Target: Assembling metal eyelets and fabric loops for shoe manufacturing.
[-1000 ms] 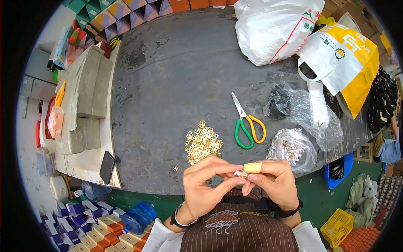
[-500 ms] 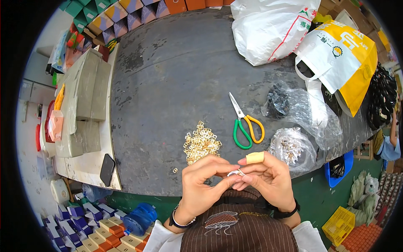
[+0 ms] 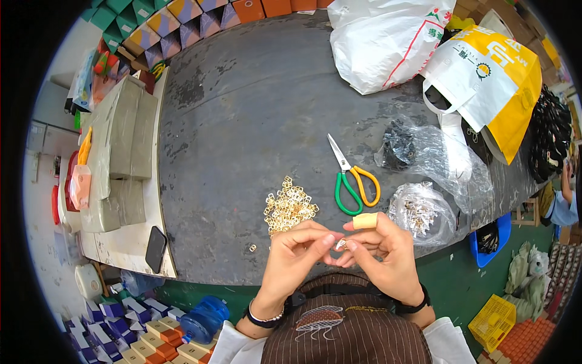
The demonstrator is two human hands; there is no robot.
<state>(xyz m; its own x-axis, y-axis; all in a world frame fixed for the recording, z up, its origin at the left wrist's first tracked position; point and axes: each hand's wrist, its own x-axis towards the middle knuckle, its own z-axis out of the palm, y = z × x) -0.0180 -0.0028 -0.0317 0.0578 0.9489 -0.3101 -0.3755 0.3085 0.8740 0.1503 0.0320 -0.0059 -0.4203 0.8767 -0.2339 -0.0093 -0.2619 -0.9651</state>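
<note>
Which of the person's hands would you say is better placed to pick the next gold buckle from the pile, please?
Probably the left hand: the pile of gold buckles lies just beyond its fingers, while the right hand sits farther over, nearer the scissors.

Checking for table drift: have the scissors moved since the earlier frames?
No. The scissors lie in the same spot on the table, just right of the gold pile.

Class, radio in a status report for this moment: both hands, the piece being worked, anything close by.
Left hand and right hand pinch one small metal piece together. Gold pile just ahead. Scissors lie beyond, apart.
</note>
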